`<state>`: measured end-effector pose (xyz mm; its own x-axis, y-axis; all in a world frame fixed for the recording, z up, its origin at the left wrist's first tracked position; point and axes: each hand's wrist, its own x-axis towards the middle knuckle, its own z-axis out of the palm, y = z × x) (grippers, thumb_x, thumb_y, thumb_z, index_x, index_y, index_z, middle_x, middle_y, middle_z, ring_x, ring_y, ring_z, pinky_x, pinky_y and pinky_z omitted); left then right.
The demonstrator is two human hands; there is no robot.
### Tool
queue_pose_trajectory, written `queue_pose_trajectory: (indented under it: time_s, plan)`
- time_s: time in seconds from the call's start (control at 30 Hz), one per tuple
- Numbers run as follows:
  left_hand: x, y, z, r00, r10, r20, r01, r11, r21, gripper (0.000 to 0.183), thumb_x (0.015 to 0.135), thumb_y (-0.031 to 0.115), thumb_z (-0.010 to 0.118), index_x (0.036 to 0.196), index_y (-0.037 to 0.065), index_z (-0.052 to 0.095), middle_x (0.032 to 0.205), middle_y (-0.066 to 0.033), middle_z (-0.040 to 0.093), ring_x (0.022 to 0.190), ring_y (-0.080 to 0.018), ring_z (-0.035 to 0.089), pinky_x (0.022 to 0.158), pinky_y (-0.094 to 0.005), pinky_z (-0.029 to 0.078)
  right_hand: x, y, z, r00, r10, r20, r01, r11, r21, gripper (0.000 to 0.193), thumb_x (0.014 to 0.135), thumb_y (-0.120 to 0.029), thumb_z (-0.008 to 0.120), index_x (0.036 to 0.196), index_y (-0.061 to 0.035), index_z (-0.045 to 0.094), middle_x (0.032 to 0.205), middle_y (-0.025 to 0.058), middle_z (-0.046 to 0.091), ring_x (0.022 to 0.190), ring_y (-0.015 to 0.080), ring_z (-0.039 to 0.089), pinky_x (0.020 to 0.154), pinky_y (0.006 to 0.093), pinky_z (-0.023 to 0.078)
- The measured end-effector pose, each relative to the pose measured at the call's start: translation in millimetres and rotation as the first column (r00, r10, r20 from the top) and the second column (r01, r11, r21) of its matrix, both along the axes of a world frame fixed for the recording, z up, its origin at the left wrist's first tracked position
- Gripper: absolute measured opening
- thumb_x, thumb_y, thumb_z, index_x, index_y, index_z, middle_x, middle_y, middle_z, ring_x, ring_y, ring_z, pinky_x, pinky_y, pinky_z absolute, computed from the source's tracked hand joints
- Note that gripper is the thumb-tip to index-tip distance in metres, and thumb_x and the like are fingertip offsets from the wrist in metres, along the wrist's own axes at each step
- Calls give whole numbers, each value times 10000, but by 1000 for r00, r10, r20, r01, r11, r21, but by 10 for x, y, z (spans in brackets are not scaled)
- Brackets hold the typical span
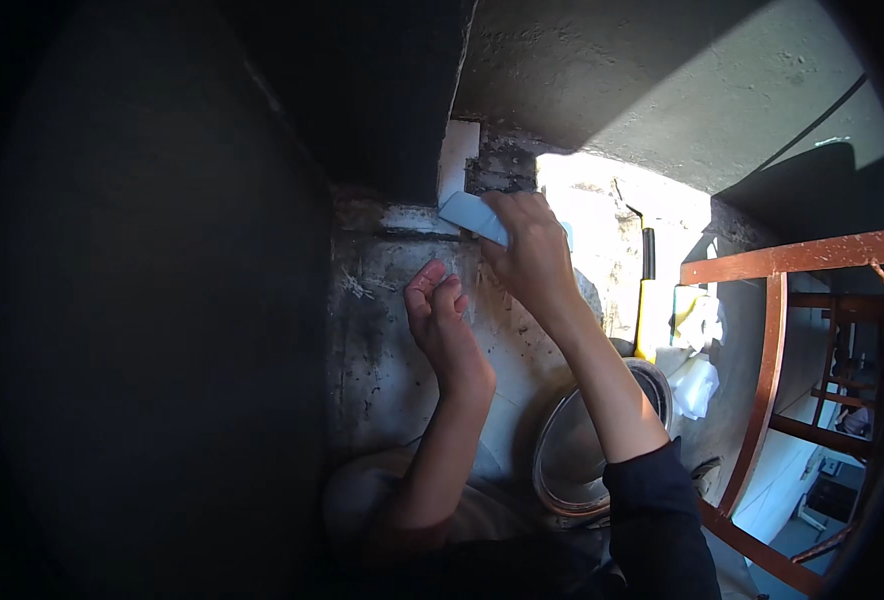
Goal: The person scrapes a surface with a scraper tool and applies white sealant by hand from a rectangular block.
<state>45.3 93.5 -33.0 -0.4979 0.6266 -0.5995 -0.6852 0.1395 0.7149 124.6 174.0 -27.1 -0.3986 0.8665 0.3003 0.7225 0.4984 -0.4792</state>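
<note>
My right hand (535, 248) grips a pale blue flat, rectangular piece (470, 214) whose exact kind I cannot make out. Its far end meets the foot of the dark wall corner (440, 185), beside a white strip (459, 150) on the floor. Lower and to the left, my left hand (449, 325) hovers over the stained floor (382, 350). The left fingers are loosely curled and apart, with nothing visible in them.
Under my right forearm stands a round bucket (567, 455). A yellow-and-black-handled tool (648, 300) lies beyond it, near white crumpled plastic (695, 388). A reddish-brown metal frame (770, 360) rises at the right. Dark wall (162, 300) fills the left; bright sunlight falls at the back.
</note>
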Motion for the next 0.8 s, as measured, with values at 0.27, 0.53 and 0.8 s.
queue_pose_trajectory:
  time_s: [0.27, 0.53, 0.8]
  plan:
    - [45, -22, 3, 1000, -10, 18, 9, 1000, 24, 290, 844, 159, 516, 1117, 61, 497, 1104, -42, 492, 1000, -133, 458, 912, -303, 336, -24, -89, 18, 1000, -19, -2, 19, 999, -37, 453, 607, 2, 697, 1049, -12, 598, 875, 153, 590, 864, 328, 555, 754, 396, 471]
    - [300, -148, 101, 995, -95, 43, 92, 993, 80, 323, 844, 207, 575, 1127, 79, 488, 1103, -30, 488, 1009, -113, 460, 869, -294, 350, 125, -293, 159, 968, -230, -101, 207, 958, -198, 407, 660, -28, 687, 1050, 1, 576, 939, 140, 612, 838, 278, 583, 749, 360, 484]
    - [600, -287, 427, 851, -523, 51, 465, 795, 389, 523, 897, 336, 587, 1240, -14, 403, 1137, -130, 519, 1026, -183, 518, 921, -312, 385, 412, -937, 464, 181, -725, -665, -38, 670, -741, 369, 882, -179, 586, 1174, 30, 504, 1010, 80, 581, 879, 125, 549, 754, 250, 455]
